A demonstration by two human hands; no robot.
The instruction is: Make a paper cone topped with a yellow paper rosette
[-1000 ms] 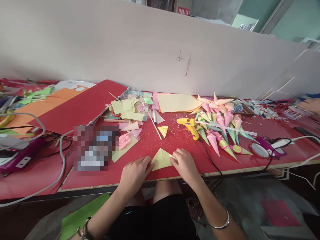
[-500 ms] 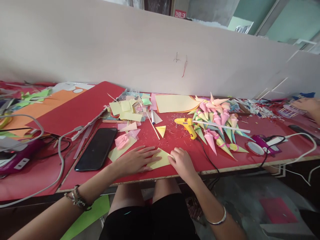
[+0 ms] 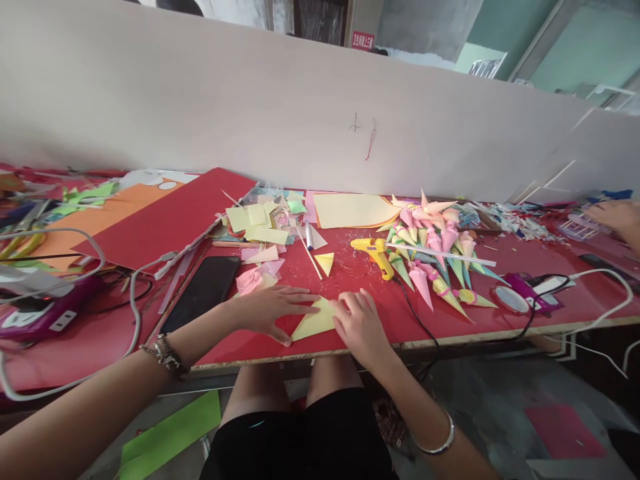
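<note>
A pale yellow sheet of paper (image 3: 314, 322) lies near the front edge of the red table, its right end under my right hand (image 3: 359, 328). The fingers of that hand are curled and closed on the paper's right corner; the fingertips are partly hidden. My left hand (image 3: 273, 311) is open, palm down with fingers spread, and its fingertips touch the paper's left side. Just beyond the hands lies a small yellow folded paper piece (image 3: 325, 263). Pink crumpled paper (image 3: 250, 280) sits behind my left hand.
A yellow glue gun (image 3: 374, 255) rests beside a heap of pastel paper cones (image 3: 435, 240). A black phone (image 3: 207, 287) is at the left, near a red card sheet (image 3: 175, 220) and a purple power strip (image 3: 55, 313). Another person's hand (image 3: 615, 213) shows at far right.
My left hand has shifted back from the paper, its thumb now spread toward the paper's lower left corner. My right hand has moved slightly left over the paper's right end. The view has shifted slightly.
</note>
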